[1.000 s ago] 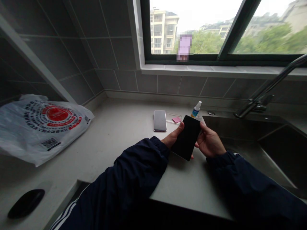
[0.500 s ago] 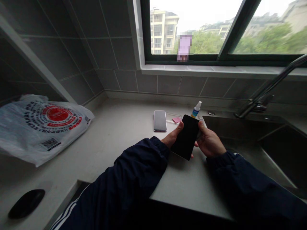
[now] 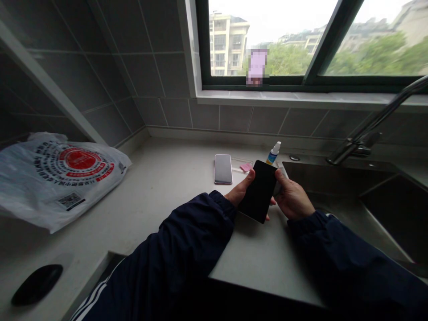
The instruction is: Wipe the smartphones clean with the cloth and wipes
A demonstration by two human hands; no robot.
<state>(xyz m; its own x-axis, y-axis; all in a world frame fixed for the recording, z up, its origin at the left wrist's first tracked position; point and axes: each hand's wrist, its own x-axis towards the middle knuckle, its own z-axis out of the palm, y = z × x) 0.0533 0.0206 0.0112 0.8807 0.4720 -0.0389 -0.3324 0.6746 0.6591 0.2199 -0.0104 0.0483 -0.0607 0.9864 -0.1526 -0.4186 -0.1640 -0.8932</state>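
Note:
A small black tablet (image 3: 259, 191) is held tilted above the counter, its dark screen facing up toward me. My left hand (image 3: 240, 189) is closed around its left side, thumb on the front edge and fingertips showing from behind at the right. At the upper right edge, my right hand (image 3: 294, 196) is closed, with its thumb against the corner. Something pale and greyish shows under the right fingers, too hidden to name. Beyond the tablet, a spray bottle (image 3: 273, 154) with a blue label stands upright, near a folded pink cloth (image 3: 245, 167).
A phone (image 3: 223, 169) lies face up on the pale counter (image 3: 160, 183), beside a clear phone case (image 3: 238, 159). To the left rests a white plastic bag (image 3: 80, 178), with a black oval object (image 3: 36, 284) nearer me. A sink (image 3: 337, 209) with a faucet (image 3: 347, 149) is at right.
My right thumb has shifted very slightly left at the tablet's upper right corner. The tablet and my left hand look unmoved.

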